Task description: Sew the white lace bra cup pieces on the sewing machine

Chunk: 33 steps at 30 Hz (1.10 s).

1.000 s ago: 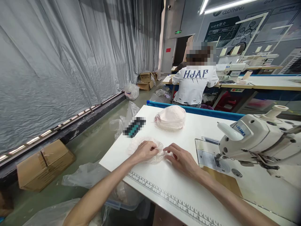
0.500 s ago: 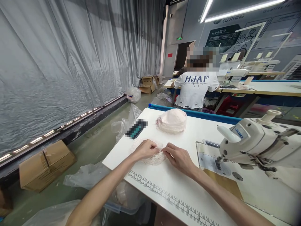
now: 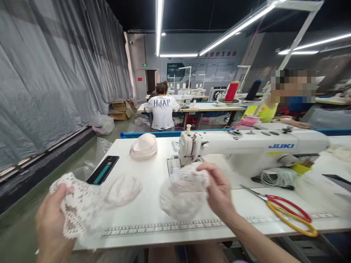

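At the table's left edge, my left hand (image 3: pixel 51 215) is closed on a piece of white lace (image 3: pixel 78 204) with a scalloped, holed border; the lace hangs to the right of the fingers. My right hand (image 3: pixel 219 190) pinches a sheer white lace piece (image 3: pixel 183 195) by its upper right edge, in front of the sewing machine's needle end. That piece is smeared by motion. Between the hands, a pale, thin fabric piece (image 3: pixel 122 191) lies on the white table (image 3: pixel 148 215). Behind it rests a rounded pile of pale pink fabric (image 3: pixel 144 146).
The white sewing machine (image 3: pixel 233 146) spans the right side. Scissors (image 3: pixel 285 212) with red and yellow handles lie near the front edge, by a printed ruler (image 3: pixel 164 228). A dark phone-like object (image 3: pixel 102 170) lies left. Co-workers sit ahead (image 3: pixel 162 111) and right (image 3: pixel 270 109).
The view has swung right and up. My hands, formerly together over lace on the table, are now wide apart, each holding a white piece. Scissors and more of the machine have come into view.
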Each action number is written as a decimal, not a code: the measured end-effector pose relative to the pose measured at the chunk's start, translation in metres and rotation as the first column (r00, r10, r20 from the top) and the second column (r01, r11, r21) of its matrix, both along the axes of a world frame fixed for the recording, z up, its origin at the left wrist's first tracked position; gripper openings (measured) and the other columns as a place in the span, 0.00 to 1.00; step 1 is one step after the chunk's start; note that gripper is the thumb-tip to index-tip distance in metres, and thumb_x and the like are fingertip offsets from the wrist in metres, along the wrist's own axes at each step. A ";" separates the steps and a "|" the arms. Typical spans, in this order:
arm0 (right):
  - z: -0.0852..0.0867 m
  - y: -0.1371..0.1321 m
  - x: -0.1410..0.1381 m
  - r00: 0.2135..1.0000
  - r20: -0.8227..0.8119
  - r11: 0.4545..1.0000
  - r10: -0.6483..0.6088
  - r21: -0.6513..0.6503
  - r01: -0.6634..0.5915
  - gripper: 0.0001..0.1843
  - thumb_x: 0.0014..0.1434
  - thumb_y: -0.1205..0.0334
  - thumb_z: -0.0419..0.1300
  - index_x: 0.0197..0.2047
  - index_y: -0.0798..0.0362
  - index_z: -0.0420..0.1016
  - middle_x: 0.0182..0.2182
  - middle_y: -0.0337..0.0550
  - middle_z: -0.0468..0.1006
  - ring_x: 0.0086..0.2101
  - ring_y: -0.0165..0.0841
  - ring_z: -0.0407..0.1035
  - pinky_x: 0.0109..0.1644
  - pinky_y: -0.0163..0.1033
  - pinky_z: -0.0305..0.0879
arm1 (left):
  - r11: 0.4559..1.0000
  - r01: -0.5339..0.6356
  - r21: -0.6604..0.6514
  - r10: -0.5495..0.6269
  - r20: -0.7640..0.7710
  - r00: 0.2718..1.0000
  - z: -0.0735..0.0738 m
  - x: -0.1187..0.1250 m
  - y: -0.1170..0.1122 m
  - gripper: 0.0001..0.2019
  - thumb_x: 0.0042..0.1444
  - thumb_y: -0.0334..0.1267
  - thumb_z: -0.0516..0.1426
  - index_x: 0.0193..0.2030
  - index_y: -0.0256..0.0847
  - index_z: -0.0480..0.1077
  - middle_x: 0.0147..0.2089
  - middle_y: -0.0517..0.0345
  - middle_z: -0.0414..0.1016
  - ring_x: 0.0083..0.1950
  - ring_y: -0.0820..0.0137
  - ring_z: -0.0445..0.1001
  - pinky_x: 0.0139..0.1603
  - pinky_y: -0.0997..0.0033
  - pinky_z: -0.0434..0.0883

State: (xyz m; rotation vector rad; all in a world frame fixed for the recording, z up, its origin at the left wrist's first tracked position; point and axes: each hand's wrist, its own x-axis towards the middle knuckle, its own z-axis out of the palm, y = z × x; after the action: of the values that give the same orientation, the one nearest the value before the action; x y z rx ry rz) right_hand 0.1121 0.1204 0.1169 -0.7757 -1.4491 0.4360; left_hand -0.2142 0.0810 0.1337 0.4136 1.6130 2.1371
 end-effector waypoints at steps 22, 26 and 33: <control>-0.094 0.028 0.119 0.280 0.942 0.978 0.184 -0.148 -0.147 0.23 0.64 0.54 0.52 0.62 0.37 0.58 0.63 0.44 0.56 0.61 0.53 0.48 0.54 0.69 0.51 | 0.600 0.438 -0.670 -0.349 -0.711 -0.611 -0.106 0.174 0.061 0.19 0.56 0.21 0.49 0.51 0.42 0.65 0.52 0.49 0.67 0.52 0.63 0.66 0.47 0.62 0.68; -0.097 0.029 0.116 0.257 0.938 0.971 0.234 -0.210 -0.117 0.27 0.63 0.51 0.51 0.64 0.31 0.49 0.66 0.42 0.49 0.63 0.59 0.38 0.50 0.79 0.42 | 0.575 0.422 -0.701 -0.374 -0.684 -0.626 -0.111 0.175 0.059 0.23 0.59 0.24 0.48 0.60 0.43 0.57 0.62 0.45 0.59 0.65 0.57 0.53 0.59 0.46 0.59; -0.072 0.024 0.124 0.242 0.929 0.960 0.280 -0.265 -0.092 0.36 0.57 0.41 0.55 0.66 0.35 0.48 0.65 0.44 0.51 0.62 0.58 0.42 0.53 0.76 0.47 | 0.609 0.372 -0.700 -0.250 -0.615 -0.748 -0.115 0.166 0.066 0.25 0.64 0.41 0.46 0.67 0.53 0.46 0.70 0.55 0.45 0.71 0.52 0.36 0.61 0.31 0.42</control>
State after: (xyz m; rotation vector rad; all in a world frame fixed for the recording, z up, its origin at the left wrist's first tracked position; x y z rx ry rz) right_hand 0.2364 0.1444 0.0447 -1.0778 -2.7696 0.2154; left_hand -0.0486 0.1473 0.0187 3.1324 0.9471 0.2499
